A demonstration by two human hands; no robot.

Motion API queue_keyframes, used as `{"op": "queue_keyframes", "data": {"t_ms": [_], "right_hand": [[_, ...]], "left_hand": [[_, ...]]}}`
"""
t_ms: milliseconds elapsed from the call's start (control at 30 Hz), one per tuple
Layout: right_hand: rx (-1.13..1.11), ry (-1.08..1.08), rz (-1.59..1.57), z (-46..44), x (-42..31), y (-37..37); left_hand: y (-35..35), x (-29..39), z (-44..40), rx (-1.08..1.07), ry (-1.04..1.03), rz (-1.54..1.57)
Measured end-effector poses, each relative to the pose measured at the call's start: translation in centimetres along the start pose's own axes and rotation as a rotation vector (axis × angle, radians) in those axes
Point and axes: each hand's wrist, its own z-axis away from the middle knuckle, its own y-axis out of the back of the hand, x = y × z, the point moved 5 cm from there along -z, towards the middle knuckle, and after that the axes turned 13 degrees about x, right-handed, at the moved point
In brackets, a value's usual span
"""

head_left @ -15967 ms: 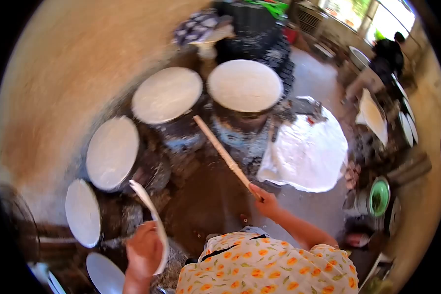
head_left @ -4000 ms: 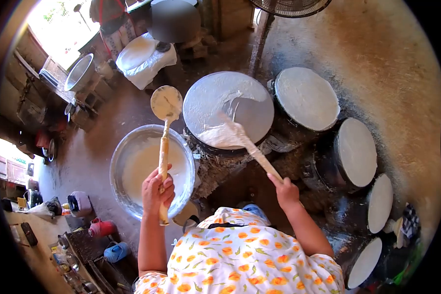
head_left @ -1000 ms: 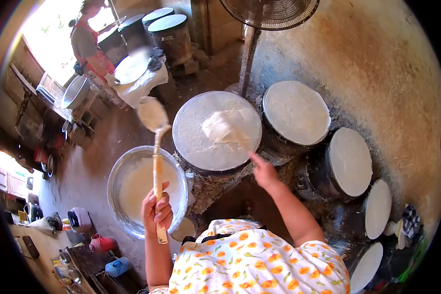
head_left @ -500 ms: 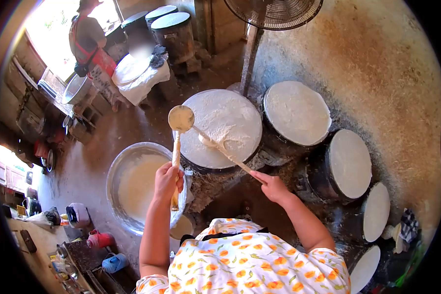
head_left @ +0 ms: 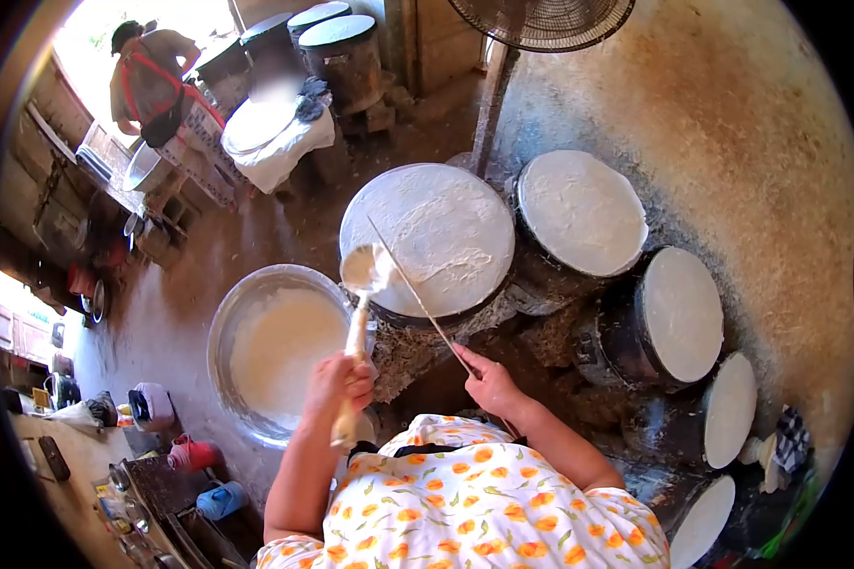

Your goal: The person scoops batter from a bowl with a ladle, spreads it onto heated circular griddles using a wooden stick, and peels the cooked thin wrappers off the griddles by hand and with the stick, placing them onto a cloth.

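My left hand (head_left: 340,381) is closed around the pale handle of a ladle (head_left: 362,269), whose round bowl hangs over the near left rim of a broad round drum top (head_left: 436,228). White batter, wrinkled in places, coats that top. In my right hand (head_left: 490,383) is a long thin stick (head_left: 410,284), slanting up and left across the drum top; its far end passes beside the ladle bowl. I cannot tell whether the stick touches the surface. Left of the drum, a large metal basin (head_left: 220,356) holds cream-coloured batter.
More white-topped drums (head_left: 584,213) curve along the wall on the right. At the back left, a person (head_left: 157,95) in a red-strapped apron stands near a cloth-covered round stand (head_left: 294,156). A fan (head_left: 550,24) is overhead. A red kettle (head_left: 194,453) sits at lower left.
The ladle has come down and toward me, its bowl now lower. My right hand has moved left, and its stick has turned steeper. The person behind has shifted left and bent forward.
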Motion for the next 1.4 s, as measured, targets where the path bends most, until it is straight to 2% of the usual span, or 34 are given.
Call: {"op": "queue_keyframes", "data": {"t_ms": [67,100,133,200,267,300,333,400,433,533,600,633,667,733,767,867,1000,1067,1133,1200,1267,1333,1367,1400], "right_hand": [[0.01,-0.011,0.349,0.6,-6.1,0.7],[0.034,0.202,0.408,0.8,-8.0,0.8],[0.027,0.203,0.409,0.7,-8.9,0.7],[0.069,0.455,0.898,0.5,-10.9,0.4],[0.104,0.477,0.855,-1.3,-9.3,0.5],[0.236,0.506,0.682,-2.7,-7.9,1.4],[0.363,0.528,0.504,-3.8,-6.7,2.5],[0.386,0.251,0.608,-4.5,-2.8,4.3],[0.331,0.019,0.734,-3.8,-1.5,3.9],[0.037,0.125,1.086,-0.9,-0.6,1.2],[-0.038,0.096,1.214,0.7,-0.8,0.4],[-0.134,-0.034,1.249,1.4,-2.7,-0.2],[-0.128,-0.028,1.253,1.6,-2.1,0.3],[-0.025,0.148,0.543,2.1,-1.3,1.6],[-0.037,0.033,0.25,1.4,-0.5,2.3],[0.061,0.098,0.326,-2.5,-5.8,2.8],[0.279,0.236,0.64,-12.3,-4.3,4.7],[0.24,0.177,0.791,-12.1,-3.9,2.3],[0.07,0.262,0.892,-10.5,-3.4,-0.1],[-0.005,0.363,0.752,-9.7,-3.5,-0.6],[0.004,0.333,0.775,-10.7,-4.7,0.6],[0.266,0.251,0.748,-12.2,-6.0,2.4],[0.321,0.155,0.61,-12.9,-5.8,2.6],[0.32,0.157,0.609,-12.7,-5.5,1.9]], "left_hand": [[1.1,2.3,4.3,-0.084,-0.114,0.01],[2.0,2.4,5.6,-0.045,-0.173,0.027],[2.9,2.4,6.5,-0.004,-0.23,0.042],[3.7,1.8,7.2,0.036,-0.233,0.057],[4.1,0.9,6.6,-0.069,-0.089,0.23],[4.5,0.5,6.0,-0.255,0.067,0.457],[5.1,0.4,6.2,-0.256,0.062,0.469],[5.1,0.6,7.4,-0.545,0.13,0.73],[5.9,1.2,8.3,-0.601,0.05,0.756],[10.1,2.5,9.9,-0.43,-0.175,0.704],[13.0,2.9,9.8,-0.329,-0.233,0.69],[14.5,2.7,9.5,-0.276,-0.265,0.66],[15.5,2.3,9.1,-0.283,-0.267,0.663],[18.4,1.0,7.6,-0.121,-0.263,0.701],[19.6,0.4,6.6,-0.135,-0.236,0.718],[22.2,-2.1,3.9,-0.128,-0.149,0.813],[23.2,-4.1,2.2,-0.112,-0.111,0.88],[23.8,-4.9,1.9,-0.119,-0.095,0.891],[24.1,-5.2,1.6,-0.132,-0.078,0.905],[24.6,-5.8,1.6,-0.119,-0.065,0.915],[25.4,-6.2,1.2,-0.104,-0.075,0.919],[26.0,-6.6,1.3,-0.047,-0.086,0.902],[26.1,-6.8,1.4,-0.039,-0.082,0.917],[26.3,-6.9,1.4,-0.04,-0.084,0.918]]}}
